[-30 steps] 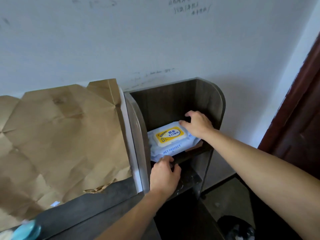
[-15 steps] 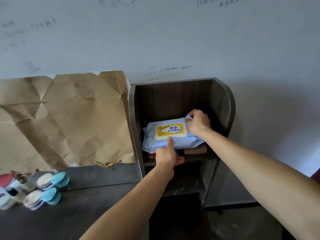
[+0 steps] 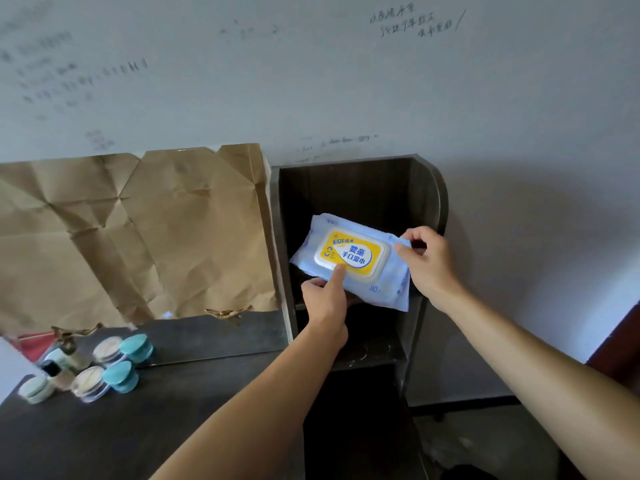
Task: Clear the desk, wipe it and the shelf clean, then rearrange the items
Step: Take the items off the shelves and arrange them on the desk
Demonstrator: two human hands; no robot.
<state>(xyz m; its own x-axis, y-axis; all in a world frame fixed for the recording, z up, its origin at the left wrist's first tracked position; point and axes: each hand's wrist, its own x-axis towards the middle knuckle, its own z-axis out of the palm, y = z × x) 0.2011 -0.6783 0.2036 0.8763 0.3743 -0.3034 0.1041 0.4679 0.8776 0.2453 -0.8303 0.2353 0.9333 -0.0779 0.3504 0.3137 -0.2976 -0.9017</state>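
Note:
A pale blue pack of wet wipes [image 3: 384, 282] with a yellow and white lid is lifted and tilted in front of the dark wooden shelf unit [image 3: 427, 188]. My left hand [image 3: 325, 303] grips its lower left edge, thumb pressed on the lid. My right hand [image 3: 427, 261] pinches the pack's right end. The shelf board under the pack is mostly hidden by it. The dark desk [image 3: 145, 420] lies at the lower left.
Crumpled brown paper [image 3: 138, 237] leans against the wall behind the desk. Several small jars with teal lids [image 3: 121, 365] and small bottles [image 3: 60, 368] cluster at the desk's left. A lower shelf board [image 3: 374, 355] sits below. A dark red door edge [image 3: 620, 344] is at the right.
Both hands have lifted the wipes pack off the shelf board and tilted it toward me. The view has swung left, showing more desk and the jars.

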